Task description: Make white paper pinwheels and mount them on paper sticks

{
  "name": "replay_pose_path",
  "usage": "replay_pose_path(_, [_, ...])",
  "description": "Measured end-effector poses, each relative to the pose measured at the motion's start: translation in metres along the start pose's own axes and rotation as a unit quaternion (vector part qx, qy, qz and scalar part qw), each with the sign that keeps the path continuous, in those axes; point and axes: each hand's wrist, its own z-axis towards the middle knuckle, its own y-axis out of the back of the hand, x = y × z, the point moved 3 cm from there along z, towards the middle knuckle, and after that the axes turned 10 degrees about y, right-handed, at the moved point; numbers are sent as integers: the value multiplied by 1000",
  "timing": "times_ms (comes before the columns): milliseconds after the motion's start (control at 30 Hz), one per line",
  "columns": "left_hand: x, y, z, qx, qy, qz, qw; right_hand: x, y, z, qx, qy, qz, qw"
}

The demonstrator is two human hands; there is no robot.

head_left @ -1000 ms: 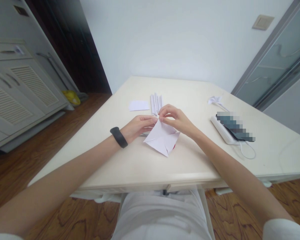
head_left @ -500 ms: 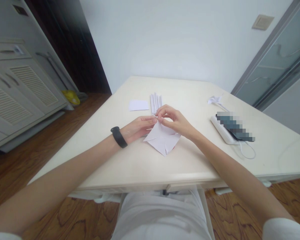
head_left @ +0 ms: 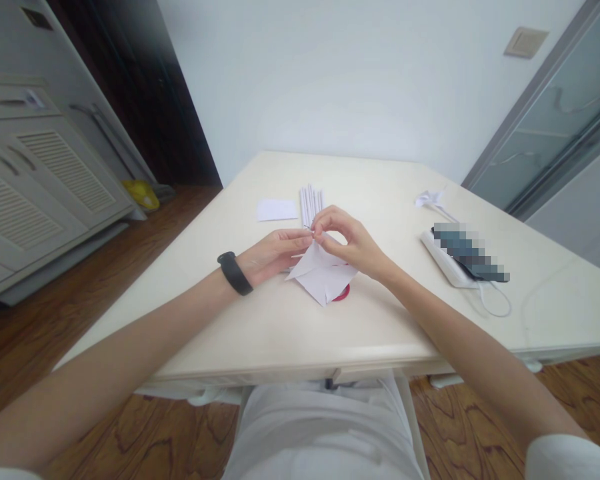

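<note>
A white paper square (head_left: 325, 275), slit in from its corners, hangs tilted between my hands above the table. My left hand (head_left: 280, 252) pinches its far corner from the left, with thumb and fingers closed. From the right, my right hand (head_left: 347, 239) grips the same corner between thumb and fingertips. Whatever small part lies between the fingertips is hidden. Red scissors (head_left: 344, 293), as far as the curved red handle suggests, lie partly covered under the paper. Just beyond my fingers several rolled white paper sticks (head_left: 311, 203) lie side by side.
White paper sheets (head_left: 277, 210) lie left of the sticks. At the right, a paper pinwheel (head_left: 430, 199) on a stick rests behind a white box (head_left: 445, 260) with a dark, blurred-out device on it and a white cable (head_left: 495, 310). The table (head_left: 280, 340) meets the wall.
The paper's near corner has risen slightly and shifted left, so more of the red handle shows beneath it. Both hands keep their pinch at the far corner, nearly in place.
</note>
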Motion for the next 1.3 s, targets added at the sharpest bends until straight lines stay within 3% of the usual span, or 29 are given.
replay_pose_path(367, [-3,2,-2,-61,-38,38,997,5,-6,0,-18,24,-39,999])
replay_pose_path(800, [-12,-2,-6,-43,-107,84,990,-8,3,-1,-33,-89,80,992])
replay_pose_path(1300, [-16,-10,-9,-48,-130,179,974,-14,18,1,-102,-101,96,985])
